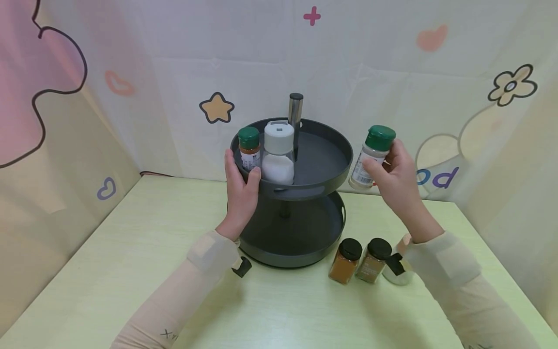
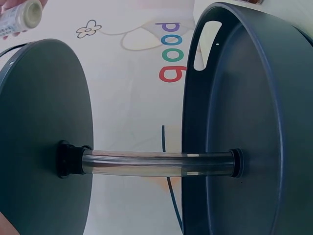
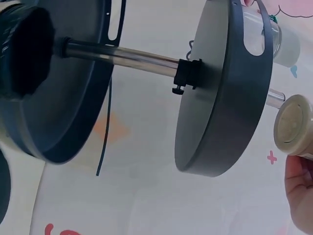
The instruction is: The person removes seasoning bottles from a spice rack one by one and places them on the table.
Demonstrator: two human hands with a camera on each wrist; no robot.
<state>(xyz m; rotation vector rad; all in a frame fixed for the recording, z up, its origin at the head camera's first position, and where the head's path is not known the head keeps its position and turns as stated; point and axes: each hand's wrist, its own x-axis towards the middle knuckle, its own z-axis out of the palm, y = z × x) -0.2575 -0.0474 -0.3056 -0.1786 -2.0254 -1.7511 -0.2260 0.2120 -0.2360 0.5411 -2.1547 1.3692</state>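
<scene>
My right hand (image 1: 398,174) grips a spice bottle with a green cap (image 1: 370,157), tilted and held up to the right of the upper tray. The bottle's round base (image 3: 292,125) faces the right wrist camera. Against the left side of the two-tier rack's upper tray (image 1: 305,191) lies my left hand (image 1: 241,189), its fingers fairly straight along the outside and its thumb at the rim. Just inside that rim stand a green-capped bottle of reddish spice (image 1: 250,150) and a white-lidded jar of white powder (image 1: 279,157). The left hand is mostly hidden in its wrist view.
The lower tray (image 1: 292,240) sits below, joined by a metal post (image 2: 156,162). On the table (image 1: 279,315), right of the rack, stand two black-lidded spice jars, one orange-brown (image 1: 344,264) and one greyish brown (image 1: 372,264). Another container (image 1: 398,276) is partly hidden behind the right sleeve.
</scene>
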